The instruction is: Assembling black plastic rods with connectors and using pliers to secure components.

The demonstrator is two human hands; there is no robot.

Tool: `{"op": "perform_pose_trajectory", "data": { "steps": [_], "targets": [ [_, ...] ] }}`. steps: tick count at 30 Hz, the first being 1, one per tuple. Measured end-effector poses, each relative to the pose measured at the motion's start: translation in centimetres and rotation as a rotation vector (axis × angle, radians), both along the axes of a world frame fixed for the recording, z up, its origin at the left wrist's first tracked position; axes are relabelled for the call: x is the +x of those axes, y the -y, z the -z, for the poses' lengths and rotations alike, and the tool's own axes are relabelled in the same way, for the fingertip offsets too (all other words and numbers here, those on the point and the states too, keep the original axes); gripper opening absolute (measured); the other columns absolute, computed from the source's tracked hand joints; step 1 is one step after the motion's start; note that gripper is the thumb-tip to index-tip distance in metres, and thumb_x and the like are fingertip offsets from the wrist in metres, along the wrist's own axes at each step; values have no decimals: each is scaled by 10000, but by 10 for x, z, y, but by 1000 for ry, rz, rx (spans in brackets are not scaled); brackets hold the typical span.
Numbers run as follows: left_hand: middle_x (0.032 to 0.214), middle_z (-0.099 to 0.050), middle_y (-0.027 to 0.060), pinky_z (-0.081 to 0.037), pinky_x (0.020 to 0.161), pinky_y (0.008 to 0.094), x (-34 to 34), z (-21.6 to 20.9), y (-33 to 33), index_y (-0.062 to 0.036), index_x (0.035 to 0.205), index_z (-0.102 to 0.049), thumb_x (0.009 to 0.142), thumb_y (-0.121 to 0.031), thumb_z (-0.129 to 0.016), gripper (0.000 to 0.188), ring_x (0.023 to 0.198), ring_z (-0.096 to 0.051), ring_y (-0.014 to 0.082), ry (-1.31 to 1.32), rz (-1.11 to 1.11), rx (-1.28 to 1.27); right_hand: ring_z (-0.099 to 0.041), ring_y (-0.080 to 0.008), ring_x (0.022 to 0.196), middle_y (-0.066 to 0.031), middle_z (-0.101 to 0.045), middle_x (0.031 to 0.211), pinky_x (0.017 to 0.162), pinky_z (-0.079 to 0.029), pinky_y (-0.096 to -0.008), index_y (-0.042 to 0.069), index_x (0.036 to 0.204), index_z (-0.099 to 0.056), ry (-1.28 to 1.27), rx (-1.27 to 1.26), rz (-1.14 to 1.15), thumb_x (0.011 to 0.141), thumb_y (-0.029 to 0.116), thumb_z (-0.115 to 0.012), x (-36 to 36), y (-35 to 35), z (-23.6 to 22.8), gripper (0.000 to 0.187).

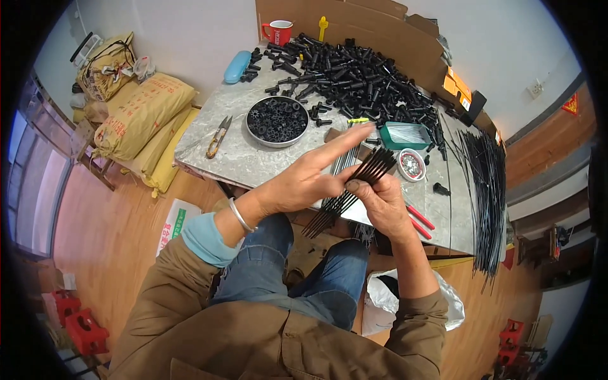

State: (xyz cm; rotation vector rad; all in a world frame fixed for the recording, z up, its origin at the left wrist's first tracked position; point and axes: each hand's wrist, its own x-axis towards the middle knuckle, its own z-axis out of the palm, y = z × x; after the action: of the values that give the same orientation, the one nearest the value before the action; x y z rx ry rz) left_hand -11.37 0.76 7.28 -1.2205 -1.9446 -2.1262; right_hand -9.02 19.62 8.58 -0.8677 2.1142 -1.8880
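Note:
My right hand (pixel 387 206) grips a bundle of thin black rods (pixel 375 167), held slanting above the table's front edge with the thumb pressed across it. Beside the bundle, my left hand (pixel 307 177) is open, its index finger stretched toward the upper right; whether its lower fingers touch the rods is hard to tell. Beyond the hands are a green box (pixel 405 144) of thin pale rods and a small round tub (pixel 411 166) of shiny metal bits. Red-handled pliers (pixel 419 221) lie next to my right wrist.
A metal bowl (pixel 278 145) of black rings stands near scissors (pixel 219 137). Black bolt-shaped parts (pixel 354 73) heap against cardboard (pixel 354 25). A blue case (pixel 237 67) and red mug (pixel 278 31) stand behind. Long black rods (pixel 489 202) overhang the right edge. Stuffed sacks (pixel 142 117) lie left.

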Motion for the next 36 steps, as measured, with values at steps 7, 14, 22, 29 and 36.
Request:
{"op": "perform_pose_trajectory", "data": {
  "steps": [7,14,22,29,36],
  "targets": [
    [972,-706,88,-473,937,305,3,-24,-20,23,1064,-648,953,-154,-562,225,940,-663,161,-187,-218,-91,-537,-136,1080,-46,-608,1121,929,-447,-296,10,1213,-581,81,173,-126,876,149,-691,-27,-19,10,382],
    [901,-708,99,-532,816,279,5,-28,-27,31,1084,-646,958,-131,-560,222,880,-681,155,-39,-105,-25,-664,-314,889,-131,-704,934,768,-506,-418,117,966,-724,-314,873,807,817,262,-632,-160,-108,40,228],
    [895,-709,98,-534,818,278,10,-31,-24,20,1071,-654,956,-121,-558,206,875,-681,154,-15,-118,-46,-642,-277,839,-69,-655,827,723,-505,-417,105,773,-664,-771,1225,637,774,176,-643,-190,-115,61,74],
    [904,-709,91,-528,826,274,12,-35,-26,16,1038,-652,950,-90,-552,170,885,-675,147,-2,-118,-64,-619,-263,765,-88,-608,801,676,-493,-392,83,786,-594,-961,909,896,814,126,-611,-182,-117,48,54],
    [904,-703,75,-520,831,274,12,-35,-25,14,1031,-651,952,-77,-540,164,892,-664,141,39,-139,-59,-583,-175,721,-79,-621,775,675,-476,-302,29,859,-648,-352,129,444,839,108,-664,-58,-48,-39,82]
  ]
}}
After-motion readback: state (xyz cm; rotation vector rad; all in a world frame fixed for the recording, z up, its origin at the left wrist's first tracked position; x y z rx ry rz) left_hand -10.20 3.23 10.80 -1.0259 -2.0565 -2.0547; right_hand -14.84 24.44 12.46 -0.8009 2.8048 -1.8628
